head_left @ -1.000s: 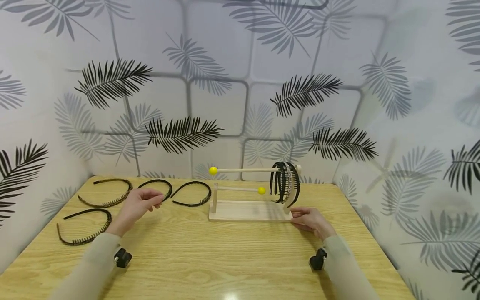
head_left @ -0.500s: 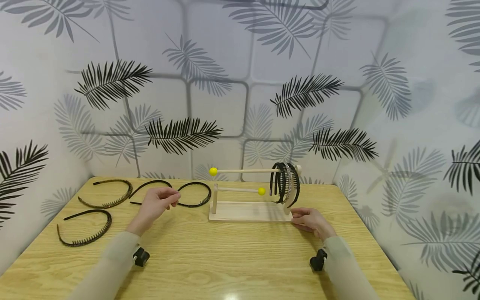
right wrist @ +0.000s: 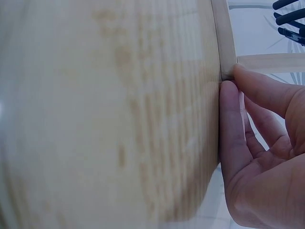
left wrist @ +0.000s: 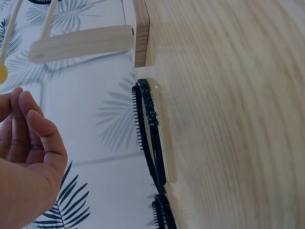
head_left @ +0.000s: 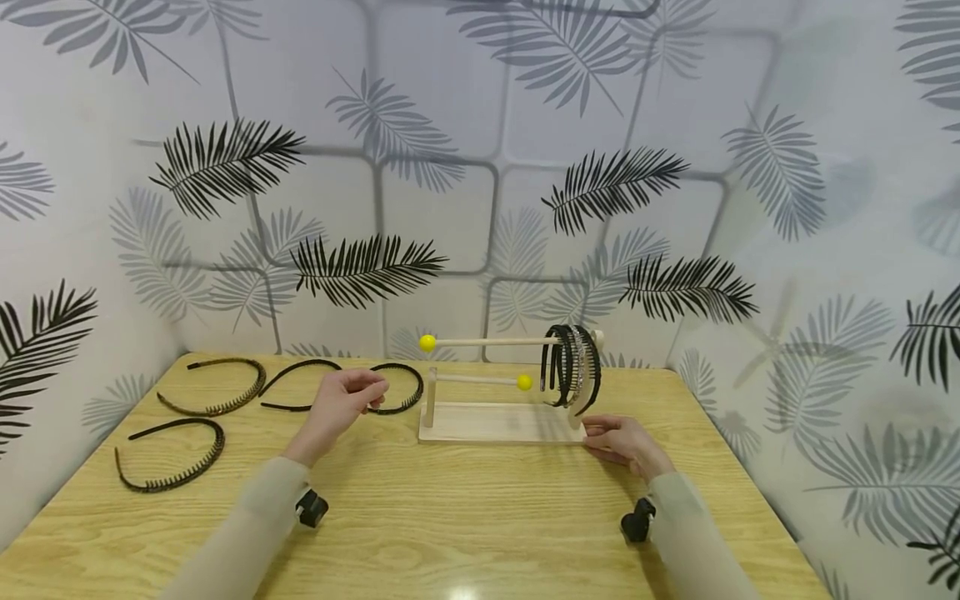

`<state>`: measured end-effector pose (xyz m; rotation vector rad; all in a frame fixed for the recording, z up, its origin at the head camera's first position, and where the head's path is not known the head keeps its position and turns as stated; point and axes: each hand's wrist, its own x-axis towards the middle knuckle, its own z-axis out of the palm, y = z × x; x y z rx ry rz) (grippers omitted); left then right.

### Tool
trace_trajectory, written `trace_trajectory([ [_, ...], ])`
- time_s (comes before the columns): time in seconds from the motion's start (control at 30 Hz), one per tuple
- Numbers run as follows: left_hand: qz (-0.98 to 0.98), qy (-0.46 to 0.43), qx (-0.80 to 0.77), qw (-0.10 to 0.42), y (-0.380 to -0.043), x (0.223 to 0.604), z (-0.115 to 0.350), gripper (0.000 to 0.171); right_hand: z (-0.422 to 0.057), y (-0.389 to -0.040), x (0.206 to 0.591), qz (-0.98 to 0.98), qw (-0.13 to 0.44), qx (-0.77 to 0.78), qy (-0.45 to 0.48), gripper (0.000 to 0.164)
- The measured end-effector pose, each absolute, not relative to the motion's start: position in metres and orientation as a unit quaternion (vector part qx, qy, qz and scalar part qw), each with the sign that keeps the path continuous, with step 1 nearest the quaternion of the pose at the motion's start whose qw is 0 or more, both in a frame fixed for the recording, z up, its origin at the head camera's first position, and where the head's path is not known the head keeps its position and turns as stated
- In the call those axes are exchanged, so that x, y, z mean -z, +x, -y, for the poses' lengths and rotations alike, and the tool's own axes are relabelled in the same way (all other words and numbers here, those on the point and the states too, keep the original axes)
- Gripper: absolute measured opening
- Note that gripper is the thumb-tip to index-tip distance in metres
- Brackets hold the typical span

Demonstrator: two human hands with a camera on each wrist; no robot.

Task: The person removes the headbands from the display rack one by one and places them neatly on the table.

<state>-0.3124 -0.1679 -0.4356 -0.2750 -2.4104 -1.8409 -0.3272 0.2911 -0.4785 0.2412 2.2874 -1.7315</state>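
My left hand [head_left: 347,408] hovers over the table's left half with loosely bent fingers and nothing in them. In the head view it covers parts of two black toothed headbands, the right one [head_left: 416,392] and the middle one [head_left: 285,407]. My left wrist view has that hand [left wrist: 33,148] above the table, apart from the headbands. At the right end of a wooden headband rack [head_left: 495,423], my right hand [head_left: 626,443] holds the corner of its base; thumb and index finger [right wrist: 233,124] meet there. Several headbands [head_left: 573,367], one silvery, hang from the rack's upper rod.
Two more toothed headbands lie at the left, one at the back [head_left: 247,396] and one closer [head_left: 180,482]. Yellow balls cap the upper rod [head_left: 427,342] and the lower rod [head_left: 524,382]. A leaf-patterned curtain [head_left: 465,208] stands behind the wooden table [head_left: 465,517].
My left hand has moved right, from over the middle headband toward the one beside the rack, uncovering most of the middle one. The right hand and the rack have stayed put.
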Motion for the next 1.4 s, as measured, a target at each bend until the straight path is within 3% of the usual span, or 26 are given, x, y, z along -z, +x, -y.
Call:
trace_trajectory([
  [0.7, 0.745, -0.122, 0.655, 0.042, -0.310, 0.430, 0.127, 0.018, -0.292, -0.327, 0.477, -0.790, 0.135, 0.592, 0.085, 0.052],
  [0.9, 0.733, -0.126, 0.668, 0.038, -0.312, 0.429, 0.116, 0.026, -0.290, -0.326, 0.477, -0.787, 0.132, 0.596, 0.087, 0.051],
  [1.4, 0.712, -0.117, 0.690, 0.051, -0.312, 0.428, 0.090, 0.028, -0.291, -0.326, 0.479, -0.785, 0.126, 0.600, 0.087, 0.048],
])
